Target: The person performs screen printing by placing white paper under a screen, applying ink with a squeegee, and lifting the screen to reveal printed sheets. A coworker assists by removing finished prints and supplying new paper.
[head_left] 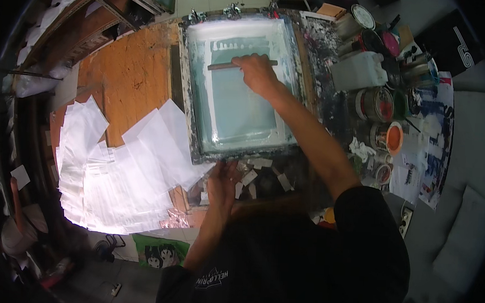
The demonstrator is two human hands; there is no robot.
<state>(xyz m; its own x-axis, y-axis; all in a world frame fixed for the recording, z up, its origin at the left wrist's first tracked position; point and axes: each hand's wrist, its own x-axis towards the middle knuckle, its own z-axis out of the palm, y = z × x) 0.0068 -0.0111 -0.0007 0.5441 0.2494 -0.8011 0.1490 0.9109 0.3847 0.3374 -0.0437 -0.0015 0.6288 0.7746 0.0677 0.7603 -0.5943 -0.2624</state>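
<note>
A screen printing frame (192,101) with pale green-blue mesh lies on the bench in front of me. White ink rings the mesh and streaks its left side and far end. My right hand (255,73) is closed over the middle of a long, dark squeegee (220,67), which lies crosswise on the far half of the mesh. At the frame's near edge, my left hand (224,181) has its fingers curled up against the rim; the fingertips are partly hidden there. Clamps (232,10) stand along the frame's far edge.
Loose white sheets (124,183) fan out over the wooden table (130,78) at left. Paint cans (376,103), a whitish plastic jug (358,71) and an orange-filled tub (393,137) crowd the right. Small pale scraps (249,177) lie near my left hand. Another person (22,229) is at far left.
</note>
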